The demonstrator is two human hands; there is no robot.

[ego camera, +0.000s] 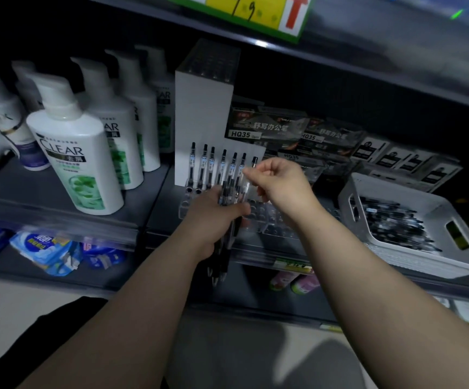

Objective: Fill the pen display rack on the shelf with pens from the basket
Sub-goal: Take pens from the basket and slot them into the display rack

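Head view: grey metal shelf [151, 197] carries white shampoo bottles [73, 153] left of the clear acrylic pen display rack [261, 217]. A white plastic basket [349, 197] of loose pens sits right of the rack. Left hand [216, 217] grips a bundle of black pens [222, 265] over the rack. Right hand [281, 181] pinches one clear-barrelled pen [246, 189] at the right end of the rack's upright pen row [213, 167]. Recommend lowering it vertically into the next hole. Bottles crowd the rack's left; approach from its right looks open.
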